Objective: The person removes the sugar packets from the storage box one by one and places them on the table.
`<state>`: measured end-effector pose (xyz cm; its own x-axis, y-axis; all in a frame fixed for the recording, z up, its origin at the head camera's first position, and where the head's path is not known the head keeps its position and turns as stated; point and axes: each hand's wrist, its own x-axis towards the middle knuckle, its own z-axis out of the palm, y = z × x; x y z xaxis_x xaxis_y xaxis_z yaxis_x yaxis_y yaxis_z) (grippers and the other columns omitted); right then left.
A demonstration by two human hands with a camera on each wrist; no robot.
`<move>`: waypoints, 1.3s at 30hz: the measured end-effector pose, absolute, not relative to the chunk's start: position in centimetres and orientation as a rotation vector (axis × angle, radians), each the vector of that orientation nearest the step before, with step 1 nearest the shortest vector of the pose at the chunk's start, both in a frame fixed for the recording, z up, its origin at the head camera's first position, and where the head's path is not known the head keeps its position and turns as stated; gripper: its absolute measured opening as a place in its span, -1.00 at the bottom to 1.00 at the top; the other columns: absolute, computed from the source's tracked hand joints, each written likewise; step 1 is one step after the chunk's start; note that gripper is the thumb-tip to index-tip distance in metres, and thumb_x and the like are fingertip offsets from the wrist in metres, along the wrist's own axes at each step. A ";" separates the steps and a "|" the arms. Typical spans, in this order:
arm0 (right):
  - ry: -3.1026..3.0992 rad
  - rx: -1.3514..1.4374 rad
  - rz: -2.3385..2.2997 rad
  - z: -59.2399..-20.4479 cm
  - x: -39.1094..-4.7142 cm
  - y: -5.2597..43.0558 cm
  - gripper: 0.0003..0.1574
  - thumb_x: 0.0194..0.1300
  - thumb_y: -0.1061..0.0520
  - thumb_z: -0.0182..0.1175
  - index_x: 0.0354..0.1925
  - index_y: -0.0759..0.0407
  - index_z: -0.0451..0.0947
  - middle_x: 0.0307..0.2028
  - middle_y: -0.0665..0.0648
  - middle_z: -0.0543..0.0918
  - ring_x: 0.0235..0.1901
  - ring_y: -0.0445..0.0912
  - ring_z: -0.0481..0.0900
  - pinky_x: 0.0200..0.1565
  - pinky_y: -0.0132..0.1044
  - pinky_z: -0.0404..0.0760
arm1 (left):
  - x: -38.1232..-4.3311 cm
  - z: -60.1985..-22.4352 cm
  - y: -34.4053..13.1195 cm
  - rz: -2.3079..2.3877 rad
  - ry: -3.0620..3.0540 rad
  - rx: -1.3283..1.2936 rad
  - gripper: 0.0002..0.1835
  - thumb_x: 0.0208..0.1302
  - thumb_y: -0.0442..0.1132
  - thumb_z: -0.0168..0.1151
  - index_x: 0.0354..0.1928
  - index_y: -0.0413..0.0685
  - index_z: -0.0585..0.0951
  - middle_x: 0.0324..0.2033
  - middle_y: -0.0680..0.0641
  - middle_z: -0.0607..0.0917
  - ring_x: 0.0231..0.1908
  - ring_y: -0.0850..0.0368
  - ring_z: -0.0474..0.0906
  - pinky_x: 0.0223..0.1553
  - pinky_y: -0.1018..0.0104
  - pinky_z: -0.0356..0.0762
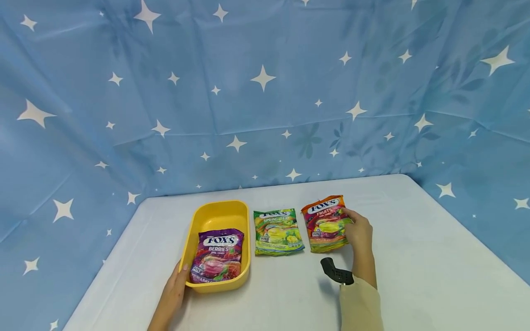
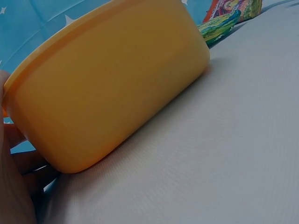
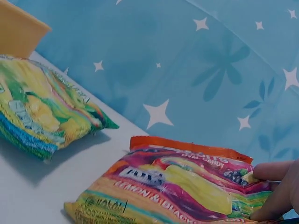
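A yellow plastic tub (image 1: 221, 288) stands on the left of the table with a purple bag of berry candy (image 1: 218, 257) lying inside it. My left hand (image 1: 175, 289) holds the tub at its near left corner, thumb at the rim and fingers against the outer wall (image 2: 107, 79). To the right of the tub lies a green bag of spring tea candy (image 1: 278, 232), touched by neither hand. Farther right, my right hand (image 1: 359, 228) pinches the right edge of an orange-red bag of fruit candy (image 1: 326, 224). Finger and thumb press into its side (image 3: 187, 186).
A white cloth covers the table (image 1: 414, 257). Behind it hangs a blue curtain (image 1: 265, 115) with white stars. A black curved device (image 1: 336, 272) is worn at the right wrist, just above the table.
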<state>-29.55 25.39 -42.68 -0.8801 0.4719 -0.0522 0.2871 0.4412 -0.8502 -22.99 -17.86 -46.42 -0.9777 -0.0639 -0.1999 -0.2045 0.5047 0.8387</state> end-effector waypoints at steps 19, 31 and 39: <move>-2.676 -0.753 1.224 -44.4 -30.2 26.0 -0.35 0.26 0.34 -0.07 0.32 0.18 0.30 0.31 0.47 0.27 0.21 0.36 0.29 0.10 0.17 0.41 | -22.7 -46.3 -17.6 1.490 2.588 -0.277 -0.08 0.39 0.36 -0.54 0.47 -0.28 -0.16 0.43 -0.41 -0.05 0.42 -0.40 -0.17 0.36 -0.28 -0.10; -2.735 -0.765 1.197 -44.3 -30.2 25.8 -0.35 0.26 0.30 -0.07 0.34 0.20 0.27 0.29 0.49 0.27 0.18 0.37 0.32 0.04 0.15 0.44 | -22.7 -46.6 -17.9 1.503 2.577 -0.299 -0.05 0.35 0.40 -0.53 0.47 -0.25 -0.16 0.43 -0.40 -0.03 0.42 -0.39 -0.14 0.35 -0.29 -0.08; -2.631 -0.729 1.200 -43.5 -29.9 26.3 -0.36 0.27 0.29 -0.12 0.34 0.27 0.24 0.26 0.52 0.31 0.18 0.39 0.33 0.12 0.23 0.42 | -22.9 -46.7 -17.4 1.554 2.651 -0.187 -0.20 0.46 0.24 -0.46 0.46 -0.26 -0.07 0.43 -0.37 0.02 0.42 -0.37 -0.12 0.37 -0.29 -0.09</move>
